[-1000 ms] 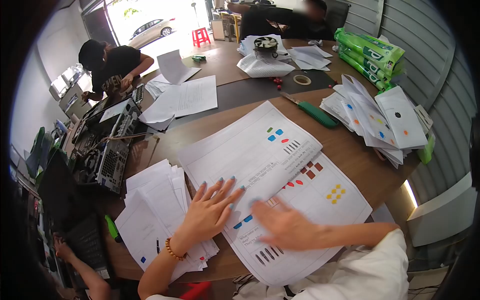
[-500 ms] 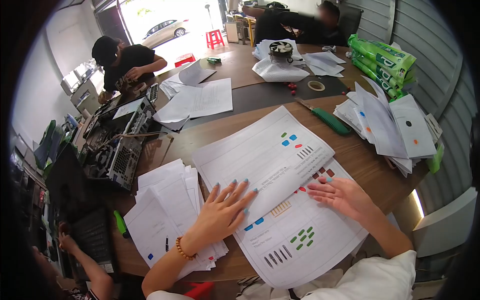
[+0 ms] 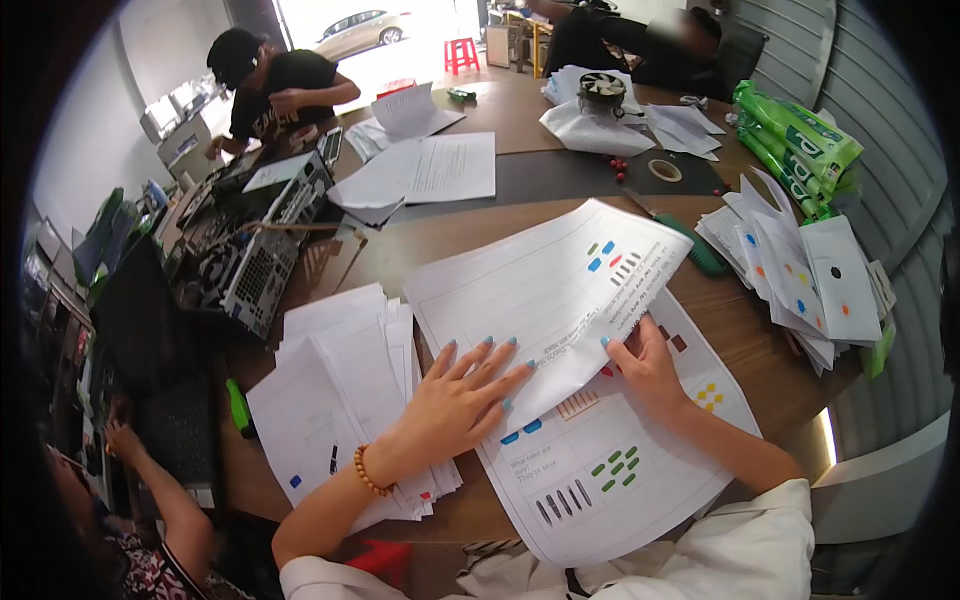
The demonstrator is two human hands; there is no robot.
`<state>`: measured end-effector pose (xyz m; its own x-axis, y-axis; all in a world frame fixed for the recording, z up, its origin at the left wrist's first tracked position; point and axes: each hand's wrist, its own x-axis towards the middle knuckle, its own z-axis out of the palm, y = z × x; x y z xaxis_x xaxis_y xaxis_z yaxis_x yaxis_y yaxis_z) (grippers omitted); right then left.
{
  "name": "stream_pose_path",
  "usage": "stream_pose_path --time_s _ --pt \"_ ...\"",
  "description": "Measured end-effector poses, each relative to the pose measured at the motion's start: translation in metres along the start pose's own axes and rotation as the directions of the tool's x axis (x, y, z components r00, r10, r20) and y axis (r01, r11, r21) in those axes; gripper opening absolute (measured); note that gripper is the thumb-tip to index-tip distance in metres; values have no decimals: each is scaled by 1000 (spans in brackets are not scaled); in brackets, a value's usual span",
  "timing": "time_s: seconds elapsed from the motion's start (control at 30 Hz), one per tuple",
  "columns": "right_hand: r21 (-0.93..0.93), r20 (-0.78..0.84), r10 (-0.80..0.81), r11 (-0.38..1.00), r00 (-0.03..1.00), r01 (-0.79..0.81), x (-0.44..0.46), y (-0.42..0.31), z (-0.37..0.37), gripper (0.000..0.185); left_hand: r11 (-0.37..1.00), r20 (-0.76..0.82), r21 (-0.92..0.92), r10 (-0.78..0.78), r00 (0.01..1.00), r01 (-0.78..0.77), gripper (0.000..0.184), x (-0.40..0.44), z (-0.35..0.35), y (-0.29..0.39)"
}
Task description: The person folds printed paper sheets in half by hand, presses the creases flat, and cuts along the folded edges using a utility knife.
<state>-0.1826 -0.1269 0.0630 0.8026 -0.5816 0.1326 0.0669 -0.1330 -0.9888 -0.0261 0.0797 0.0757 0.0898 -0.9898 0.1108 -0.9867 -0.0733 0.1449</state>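
A large printed worksheet (image 3: 700, 420) with coloured shapes lies in front of me, its far half folded over toward the middle. My left hand (image 3: 462, 402) rests flat on the folded flap (image 3: 490, 290), fingers spread. My right hand (image 3: 652, 368) pinches the flap's near edge, thumb on top and fingers behind the paper. The flap's right side is lifted and curled there. Below the fold edge show green, black, yellow and orange printed shapes. Beside my left wrist sits a pile of loose sheets (image 3: 335, 350).
A green-handled knife (image 3: 708, 257) lies beyond the flap, near another paper stack (image 3: 835, 255). Farther back are a roll of tape (image 3: 664, 171), a cooling fan (image 3: 602, 92) and green packs (image 3: 800, 140). An opened computer case (image 3: 265, 270) stands left. Other people sit around the table.
My right hand has gone from hovering open over the worksheet to gripping the flap's edge, raising its right side. My left hand stays on the flap. The whole view has shifted slightly.
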Motion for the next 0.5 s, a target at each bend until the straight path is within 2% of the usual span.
stream_pose_path --time_s 0.07,0.1,0.17,0.2,0.23,0.27,0.3,0.37,0.4,0.43,0.5 --pt "-136 -60 -6 991 998 -2 -2 -3 5 35 1000 -11 -5 8 1000 -8 48 -1 3 -2" --pt "-139 -46 6 990 999 -12 -1 3 4 35 1000 -7 -15 -7 1000 7 48 -1 2 -2" --pt "-319 80 -238 914 968 251 1 19 -2 34 998 37 -61 -7 999 9 51 0 -1 -2" --pt "-322 94 -227 914 969 245 2 4 2 34 998 37 -61 -9 999 12 50 0 0 -3" --pt "-178 -3 1 984 1000 -2 4 -17 4 34 997 34 -73 -19 999 22 50 0 1 -3" --pt "-11 -68 243 970 968 -245 6 -31 6 33 998 33 -62 -17 999 19 50 -1 2 -4" --pt "-21 -65 251 967 966 -253 9 -28 5 33 999 32 -50 -11 999 13 50 -1 3 -4" --pt "73 -115 291 956 950 -284 15 -10 4 34 998 34 -59 -16 999 18 50 -1 4 -3" --pt "34 -89 213 977 973 -211 17 -5 1 35 998 33 -56 -18 999 20 50 -1 3 -4" --pt "28 -92 215 976 972 -214 16 -3 -1 35 998 31 -62 -16 999 18 50 -1 3 -4" --pt "66 -136 269 963 953 -262 12 -7 2 38 998 36 -57 -26 999 28 50 -1 2 -3"
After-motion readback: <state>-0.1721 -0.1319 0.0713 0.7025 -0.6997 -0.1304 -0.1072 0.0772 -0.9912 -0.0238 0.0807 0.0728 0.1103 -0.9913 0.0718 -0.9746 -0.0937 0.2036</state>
